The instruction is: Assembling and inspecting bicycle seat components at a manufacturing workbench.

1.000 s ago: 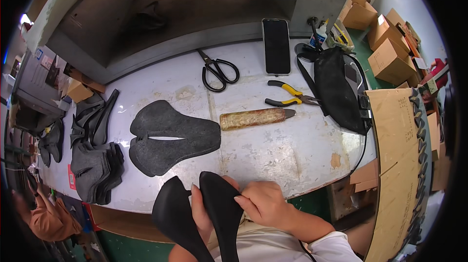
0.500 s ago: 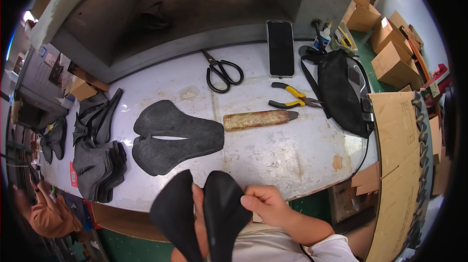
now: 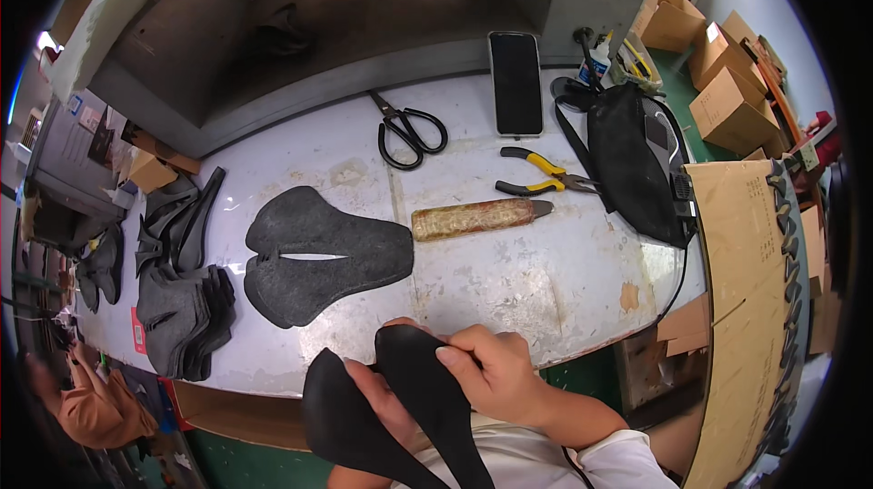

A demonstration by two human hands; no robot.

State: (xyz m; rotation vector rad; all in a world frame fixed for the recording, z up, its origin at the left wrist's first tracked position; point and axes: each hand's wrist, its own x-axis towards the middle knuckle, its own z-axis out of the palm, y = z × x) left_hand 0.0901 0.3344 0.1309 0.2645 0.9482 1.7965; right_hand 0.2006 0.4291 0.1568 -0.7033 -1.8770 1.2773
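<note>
A black bicycle saddle [image 3: 427, 371] with a smooth cover and two rear lobes is held up at the table's near edge. My left hand [image 3: 386, 403] is closed on it from beneath, its thumb showing in the gap between the lobes. With thumb and bent fingers, my right hand [image 3: 498, 375] pinches the outer edge of the right lobe. Beyond them a flat, dark grey saddle-shaped piece [image 3: 368, 248] with a slit lies on the white table [image 3: 491, 280]. A tape-wrapped knife [image 3: 477, 218] with a short blade lies beside its narrow end.
Black-handled scissors [image 3: 414, 139], yellow-black pliers [image 3: 546, 175], a phone [image 3: 516, 84] and a black pouch [image 3: 627, 162] lie farther back. Stacked grey pieces [image 3: 186, 321] are at left. A cardboard sheet [image 3: 737, 325] stands at right. Another person [image 3: 100, 403] is at far left.
The saddle has tilted and shifted slightly right. My right hand has moved up to the lobe's upper edge, and more of my left hand shows in the gap.
</note>
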